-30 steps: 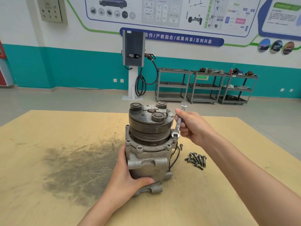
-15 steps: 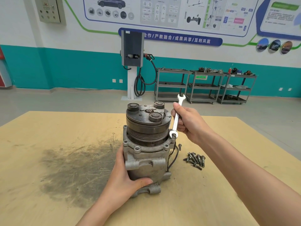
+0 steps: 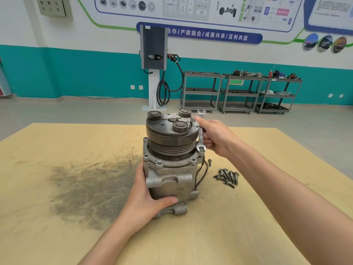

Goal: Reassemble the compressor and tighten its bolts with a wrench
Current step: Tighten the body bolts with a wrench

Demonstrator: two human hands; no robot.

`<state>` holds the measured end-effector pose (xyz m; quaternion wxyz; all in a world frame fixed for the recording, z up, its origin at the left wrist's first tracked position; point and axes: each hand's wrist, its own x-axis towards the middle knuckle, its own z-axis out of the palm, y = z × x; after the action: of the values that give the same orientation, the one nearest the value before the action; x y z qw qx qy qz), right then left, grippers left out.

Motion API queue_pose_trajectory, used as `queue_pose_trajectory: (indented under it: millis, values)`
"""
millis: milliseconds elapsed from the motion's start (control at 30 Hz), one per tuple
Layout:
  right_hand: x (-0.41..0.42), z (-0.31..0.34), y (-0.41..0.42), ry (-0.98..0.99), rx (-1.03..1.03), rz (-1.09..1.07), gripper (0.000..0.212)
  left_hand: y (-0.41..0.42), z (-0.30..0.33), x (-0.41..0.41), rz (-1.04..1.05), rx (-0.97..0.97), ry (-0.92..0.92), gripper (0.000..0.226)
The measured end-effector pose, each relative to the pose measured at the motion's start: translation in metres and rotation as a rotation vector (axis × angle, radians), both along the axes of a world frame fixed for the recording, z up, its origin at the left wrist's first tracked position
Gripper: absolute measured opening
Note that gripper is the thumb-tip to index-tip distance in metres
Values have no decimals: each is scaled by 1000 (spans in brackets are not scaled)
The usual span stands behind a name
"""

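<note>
The compressor (image 3: 170,163) stands upright mid-table, braced by the left hand (image 3: 147,199) gripping its body, while the right hand (image 3: 214,137) holds a wrench (image 3: 201,139) on a flange bolt, and a pile of loose bolts (image 3: 227,176) beside it suggests most tightening remains

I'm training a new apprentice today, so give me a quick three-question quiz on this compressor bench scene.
1. True or false: the left hand grips the compressor body.
2. Which hand holds the wrench? A) left B) right C) neither
3. Fill in: the loose bolts lie on the table to the ____ of the compressor.

Key: 1 true. 2 B, the right hand grips it, its lower end on a bolt at the flange's right edge. 3 right.
</note>
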<state>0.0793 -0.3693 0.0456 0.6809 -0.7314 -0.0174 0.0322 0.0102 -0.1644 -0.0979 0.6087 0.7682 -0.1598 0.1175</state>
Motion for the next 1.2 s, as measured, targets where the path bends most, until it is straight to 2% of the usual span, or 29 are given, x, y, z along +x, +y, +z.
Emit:
queue_pose_trajectory:
  millis: [200,333,433,533,600,667,733,800,900,967,1033,1133,1200]
  values:
    - [-16,-12,-9,-87,123,-166,33,-3,-5,1,8,30,1,111]
    - [-35,-20,-10,-163,215,-368,29,-4,-5,1,24,26,-18,113]
    - [-56,-35,-5,-293,273,-564,35,-4,-6,1,36,25,-28,112]
    - [-79,-54,0,-490,291,-616,41,-4,-6,2,35,21,-31,113]
    - [-92,-62,5,-670,215,-599,33,-5,-6,2,36,20,-34,115]
    - [-100,-67,12,-879,56,-553,23,-5,-7,2,37,16,-29,117]
    - [-106,-74,22,-1072,-211,-486,20,-5,-7,2,34,11,-28,118]
    - [-109,-82,29,-1180,-450,-478,23,-5,-7,2,29,12,-32,118]
    - [-107,-84,24,-1237,-574,-506,36,-5,-7,2,17,19,-42,118]
    - [-107,-76,17,-1245,-574,-502,40,-4,-8,3,20,20,-46,118]
    - [-104,-64,11,-1153,-505,-539,43,-4,-9,4,25,16,-44,119]
    - [-95,-45,6,-973,-327,-537,28,-3,-10,4,26,17,-27,122]
    - [-92,-31,6,-974,-279,-516,22,-3,-10,5,32,24,-23,123]
